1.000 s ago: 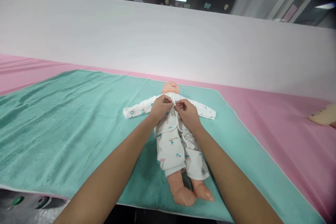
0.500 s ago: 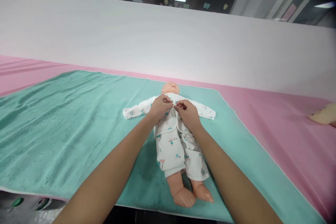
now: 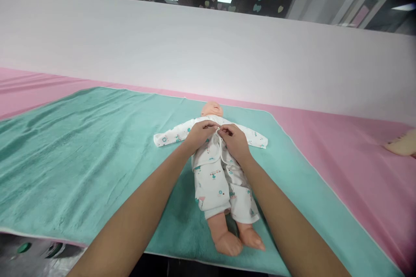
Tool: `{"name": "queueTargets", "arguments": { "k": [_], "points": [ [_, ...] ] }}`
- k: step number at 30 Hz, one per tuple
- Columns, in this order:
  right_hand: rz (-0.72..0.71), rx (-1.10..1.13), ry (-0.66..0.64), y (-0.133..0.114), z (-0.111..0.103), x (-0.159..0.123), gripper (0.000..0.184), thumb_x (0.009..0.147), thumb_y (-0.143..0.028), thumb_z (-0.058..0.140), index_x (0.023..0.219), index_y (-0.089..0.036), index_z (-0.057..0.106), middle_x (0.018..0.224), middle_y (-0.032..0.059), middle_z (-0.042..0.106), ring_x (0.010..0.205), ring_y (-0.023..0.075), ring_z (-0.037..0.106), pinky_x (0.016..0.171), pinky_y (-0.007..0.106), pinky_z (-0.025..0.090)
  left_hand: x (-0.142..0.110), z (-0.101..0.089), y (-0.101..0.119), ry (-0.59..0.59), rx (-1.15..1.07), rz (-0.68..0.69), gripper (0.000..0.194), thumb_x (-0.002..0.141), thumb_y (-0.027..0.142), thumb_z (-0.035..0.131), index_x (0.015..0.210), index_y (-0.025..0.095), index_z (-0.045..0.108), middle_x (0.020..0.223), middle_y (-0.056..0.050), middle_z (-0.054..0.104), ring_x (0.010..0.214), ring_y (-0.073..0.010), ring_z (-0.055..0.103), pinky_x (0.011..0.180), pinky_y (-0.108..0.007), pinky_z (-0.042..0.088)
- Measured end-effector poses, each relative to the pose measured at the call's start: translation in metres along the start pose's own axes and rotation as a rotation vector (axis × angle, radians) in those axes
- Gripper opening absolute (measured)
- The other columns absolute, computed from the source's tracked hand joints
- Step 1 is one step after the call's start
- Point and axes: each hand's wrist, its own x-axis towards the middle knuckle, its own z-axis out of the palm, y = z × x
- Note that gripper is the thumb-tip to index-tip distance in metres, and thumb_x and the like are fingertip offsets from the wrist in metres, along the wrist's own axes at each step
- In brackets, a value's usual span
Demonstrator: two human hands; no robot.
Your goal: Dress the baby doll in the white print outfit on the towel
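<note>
A baby doll lies on its back on a green towel, head away from me and bare feet toward me. It wears a white printed jacket with the sleeves spread wide, and matching printed trousers. At the chest, my left hand pinches one front edge of the jacket. My right hand pinches the other edge close beside it, the fingertips of both hands nearly touching. Below them the jacket front hangs slightly apart. The fastening between my fingers is too small to make out.
A pink cloth lies under the towel. Behind it rises a white wall with dark glass and heart stickers above. A pale object, partly cut off, rests at the right edge. Clear items with a green cap sit below the towel's front left.
Both hands have shifted slightly at the doll's chest, and their fingertips have come closer together over the jacket front. The doll stays in place.
</note>
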Motion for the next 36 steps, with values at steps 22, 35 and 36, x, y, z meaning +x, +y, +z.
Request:
{"name": "queueTargets", "arguments": {
  "k": [22,35,36],
  "points": [
    [-0.003,-0.052,0.031,-0.001,0.005,0.001,0.012,0.078,-0.031,0.051,0.078,-0.021,0.059,0.077,-0.0008,0.056,0.067,0.0133,0.049,0.065,0.026,0.038,0.006,0.009,-0.009,0.197,0.131,0.015,0.015,0.079,0.028,0.049,0.078,0.018,0.06,0.089,-0.002,0.057,0.088,-0.0156,0.052,0.082,-0.028,0.039],
    [0.103,-0.014,0.018,0.004,0.001,0.003,0.016,0.08,-0.036,0.047,0.079,-0.022,0.052,0.073,-0.0028,0.057,0.064,0.0128,0.05,0.063,0.026,0.037,0.005,0.008,-0.014,0.16,0.046,0.035,0.017,0.073,0.015,0.047,0.078,0.019,0.063,0.09,-0.002,0.06,0.082,-0.014,0.053,0.076,-0.027,0.041],
    [0.094,-0.018,0.011,0.002,-0.001,0.0,0.016,0.08,-0.036,0.046,0.079,-0.021,0.051,0.073,-0.0027,0.057,0.064,0.0126,0.049,0.062,0.026,0.037,0.003,0.008,-0.012,0.176,0.074,0.05,0.017,0.073,0.015,0.047,0.079,0.019,0.062,0.089,-0.001,0.06,0.08,-0.0134,0.053,0.076,-0.027,0.04]
  ]
}}
